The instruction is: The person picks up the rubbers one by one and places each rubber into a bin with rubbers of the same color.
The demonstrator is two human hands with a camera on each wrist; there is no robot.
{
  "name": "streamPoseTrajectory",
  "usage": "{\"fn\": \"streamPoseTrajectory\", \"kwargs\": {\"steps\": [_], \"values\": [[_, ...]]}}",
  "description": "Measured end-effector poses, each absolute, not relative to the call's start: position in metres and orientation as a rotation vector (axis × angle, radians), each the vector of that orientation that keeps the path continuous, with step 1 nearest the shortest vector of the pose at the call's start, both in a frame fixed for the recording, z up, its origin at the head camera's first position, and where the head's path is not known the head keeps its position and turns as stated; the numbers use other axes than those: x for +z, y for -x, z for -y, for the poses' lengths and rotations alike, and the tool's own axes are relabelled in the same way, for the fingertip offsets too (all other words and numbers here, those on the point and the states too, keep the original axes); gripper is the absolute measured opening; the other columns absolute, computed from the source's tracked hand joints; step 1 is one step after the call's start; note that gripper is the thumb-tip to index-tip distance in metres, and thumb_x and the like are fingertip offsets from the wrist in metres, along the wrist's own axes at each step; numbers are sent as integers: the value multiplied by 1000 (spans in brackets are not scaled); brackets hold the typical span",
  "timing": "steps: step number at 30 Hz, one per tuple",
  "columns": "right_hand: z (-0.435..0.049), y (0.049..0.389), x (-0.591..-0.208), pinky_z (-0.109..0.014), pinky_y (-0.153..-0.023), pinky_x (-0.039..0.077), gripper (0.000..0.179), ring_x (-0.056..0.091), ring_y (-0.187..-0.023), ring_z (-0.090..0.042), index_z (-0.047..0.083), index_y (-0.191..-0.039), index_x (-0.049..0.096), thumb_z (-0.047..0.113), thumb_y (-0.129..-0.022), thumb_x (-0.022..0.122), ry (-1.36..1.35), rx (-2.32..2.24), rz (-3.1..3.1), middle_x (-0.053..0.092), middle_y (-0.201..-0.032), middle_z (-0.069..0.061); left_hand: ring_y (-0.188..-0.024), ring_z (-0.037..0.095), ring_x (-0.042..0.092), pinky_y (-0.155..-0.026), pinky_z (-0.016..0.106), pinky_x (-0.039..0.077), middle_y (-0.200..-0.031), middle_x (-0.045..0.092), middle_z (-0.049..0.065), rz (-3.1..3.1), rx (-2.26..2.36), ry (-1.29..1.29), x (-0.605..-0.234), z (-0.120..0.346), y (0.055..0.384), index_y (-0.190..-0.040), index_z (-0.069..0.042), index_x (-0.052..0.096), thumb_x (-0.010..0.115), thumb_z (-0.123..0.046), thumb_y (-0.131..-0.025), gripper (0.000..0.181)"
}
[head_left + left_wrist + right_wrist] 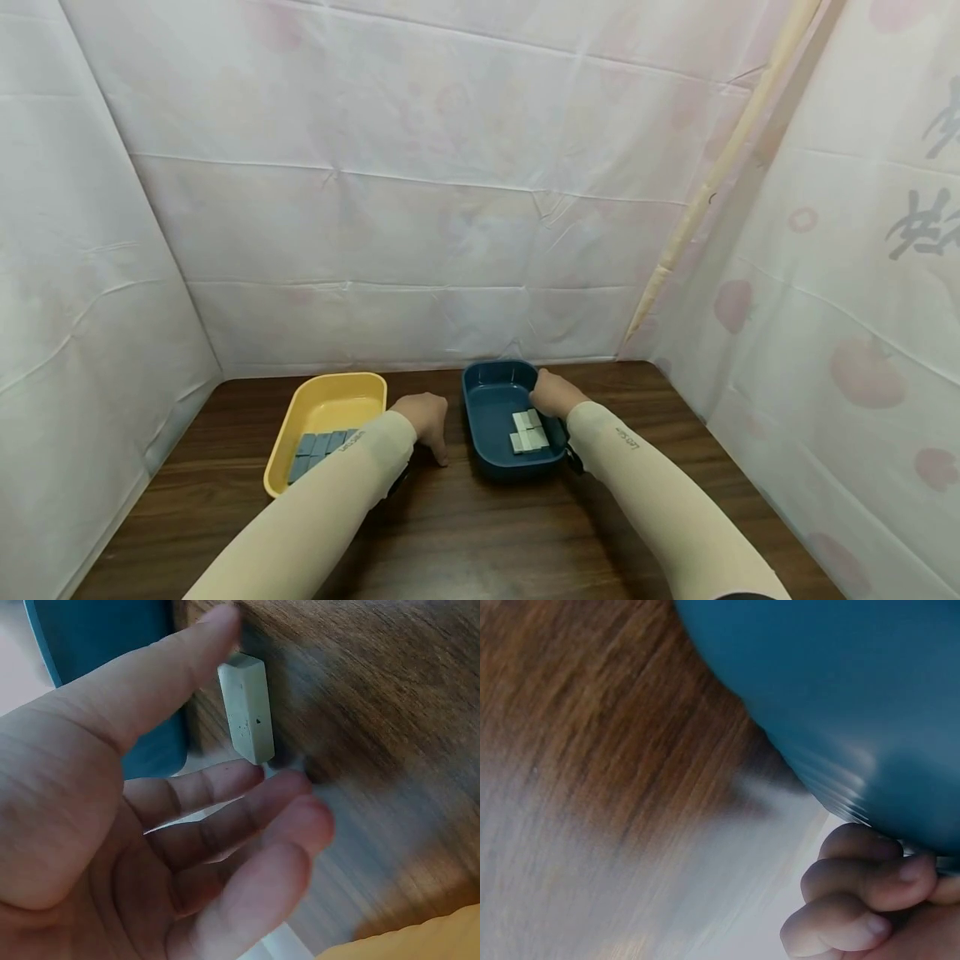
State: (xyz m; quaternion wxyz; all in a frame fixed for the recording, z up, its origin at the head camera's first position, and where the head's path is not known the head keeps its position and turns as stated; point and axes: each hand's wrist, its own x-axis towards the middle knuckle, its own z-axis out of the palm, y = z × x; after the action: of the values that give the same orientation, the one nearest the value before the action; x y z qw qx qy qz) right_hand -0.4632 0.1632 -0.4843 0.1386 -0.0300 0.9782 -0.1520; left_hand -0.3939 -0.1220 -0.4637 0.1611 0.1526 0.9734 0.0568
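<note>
My left hand (pixel 427 422) is low over the table between two trays. In the left wrist view its thumb and relaxed fingers (pixel 251 896) spread around a pale grey-green rectangular block (pixel 249 709) with small dark specks, on the wood. The thumb overlaps one end of the block, and the fingertips are near the other; the head view hides it. My right hand (pixel 553 394) grips the right rim of the blue tray (pixel 491 400), its fingers (pixel 855 889) curled against the wall. Several pale blocks (pixel 528 432) lie in rows inside that tray.
A yellow tray (pixel 339 398) stands at the left, with several darker grey-blue blocks (pixel 313 450) in rows, partly hidden by my left sleeve. Pale printed sheeting (pixel 420 208) walls the dark wood table (pixel 480 533) at the back and sides. A wrapped pole (pixel 686 221) leans at the back right.
</note>
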Motion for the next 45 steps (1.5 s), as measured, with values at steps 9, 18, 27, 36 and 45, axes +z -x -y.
{"fn": "streamPoseTrajectory", "kwargs": {"steps": [9, 18, 27, 36, 45], "values": [[-168, 479, -498, -58, -124, 51, 72, 56, -156, -44, -11, -175, 21, 21, -117, 49, 91, -422, -2839, 37, -181, -30, -83, 18, 64, -82, 42, 62, -92, 75, 0, -2786, 233, -439, -459, 122, 389, -91, -14, 74, 103, -27, -82, 33], [-165, 461, -485, -55, -119, 55, 74, 62, -150, -40, -11, -176, 19, 25, -119, 51, 105, -416, -2835, 38, -180, -30, -84, 20, 66, -78, 43, 62, -96, 73, 1, -2813, 270, -436, -465, 120, 397, -101, -14, 70, 103, -17, -80, 39], [-166, 473, -493, -56, -120, 54, 74, 61, -150, -41, -10, -176, 20, 24, -118, 51, 92, -424, -2829, 40, -179, -30, -75, 22, 59, -67, 39, 53, -89, 69, 3, -2851, 423, -453, -463, 122, 402, -92, -13, 67, 95, -9, -84, 30], [-167, 470, -491, -55, -122, 53, 73, 60, -153, -40, -10, -177, 19, 24, -120, 49, 90, -435, -2822, 35, -182, -29, -72, 22, 57, -64, 37, 49, -87, 63, 5, -3063, 672, -439, -446, 116, 406, -83, -13, 65, 90, -15, -92, 27], [-168, 469, -490, -53, -111, 57, 74, 69, -136, -37, -9, -177, 18, 25, -119, 49, 109, -442, -2818, 40, -179, -30, -73, 18, 61, -67, 35, 54, -88, 70, 4, -3149, 726, -514, -448, 78, 410, -89, -11, 75, 85, -15, -97, 13]]}}
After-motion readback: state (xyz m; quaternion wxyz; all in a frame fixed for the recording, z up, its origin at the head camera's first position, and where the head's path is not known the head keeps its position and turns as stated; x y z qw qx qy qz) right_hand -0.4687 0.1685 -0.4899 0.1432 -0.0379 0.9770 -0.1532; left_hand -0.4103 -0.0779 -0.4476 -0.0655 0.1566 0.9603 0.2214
